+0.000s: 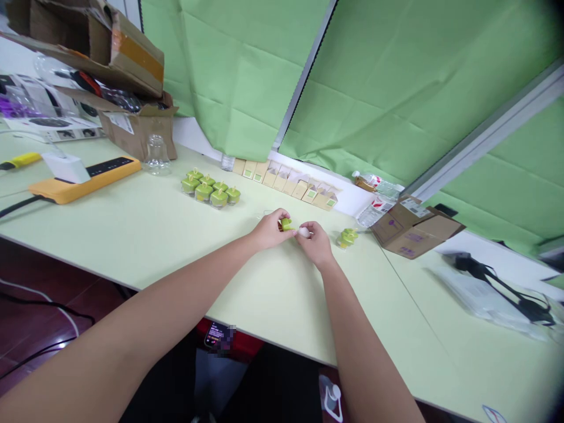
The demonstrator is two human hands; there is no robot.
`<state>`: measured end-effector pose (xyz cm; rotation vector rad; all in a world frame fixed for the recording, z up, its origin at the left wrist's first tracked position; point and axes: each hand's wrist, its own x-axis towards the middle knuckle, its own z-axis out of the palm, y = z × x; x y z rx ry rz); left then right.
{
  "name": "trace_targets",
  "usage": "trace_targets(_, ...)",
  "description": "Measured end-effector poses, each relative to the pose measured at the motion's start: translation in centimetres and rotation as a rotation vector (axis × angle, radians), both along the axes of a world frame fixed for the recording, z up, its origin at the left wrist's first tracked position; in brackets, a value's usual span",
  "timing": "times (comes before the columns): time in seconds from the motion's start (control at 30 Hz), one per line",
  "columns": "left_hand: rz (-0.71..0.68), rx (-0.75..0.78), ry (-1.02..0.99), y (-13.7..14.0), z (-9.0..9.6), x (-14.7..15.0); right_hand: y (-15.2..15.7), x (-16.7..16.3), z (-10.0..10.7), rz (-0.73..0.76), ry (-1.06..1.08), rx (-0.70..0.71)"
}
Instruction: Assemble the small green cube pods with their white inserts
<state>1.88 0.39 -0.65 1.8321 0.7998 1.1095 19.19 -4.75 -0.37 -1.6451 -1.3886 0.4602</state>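
Over the middle of the table (273, 294), my left hand (269, 229) is closed on a small green lid (286, 224). Close beside it, my right hand (318, 245) pinches a small whitish piece (304, 232) whose kind I cannot make out. The fingertips of both hands nearly meet, and they partly hide what they hold. To the left stands a cluster of small clear jars with green lids (211, 189). A smaller group of green-lidded jars (346, 237) stands right of my right hand.
A row of small beige boxes (286, 181) lines the back wall. A clear jar (157, 155) and an orange power strip (88, 181) stand left, near stacked cardboard boxes (136, 50). At right are plastic bottles (373, 210), a cardboard box (414, 229) and a black cable (506, 288).
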Motion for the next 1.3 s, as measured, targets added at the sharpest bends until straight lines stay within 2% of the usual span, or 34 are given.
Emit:
trace_targets(0.07,0.000,0.001,-0.004,0.0,0.0,0.0,-0.1,0.1,-0.1,-0.024,-0.140,0.002)
trace_targets(0.2,-0.008,0.009,0.005,-0.1,0.0,0.0,-0.5,-0.1,0.2,-0.013,-0.258,-0.003)
trace_targets(0.37,-0.040,0.004,0.017,-0.2,-0.1,0.1,-1.0,-0.4,0.7,0.032,-0.362,-0.107)
trace_targets(0.9,-0.088,0.059,0.023,0.1,-0.8,0.2,-0.8,-0.3,0.6,0.077,-0.393,-0.082)
trace_targets(1.17,-0.090,0.084,0.017,0.0,-0.8,0.2,-0.5,0.0,0.3,0.053,-0.365,0.006)
trace_targets(1.3,-0.078,0.029,-0.032,0.2,-0.9,0.7,-0.6,-0.3,0.8,0.019,-0.346,0.108)
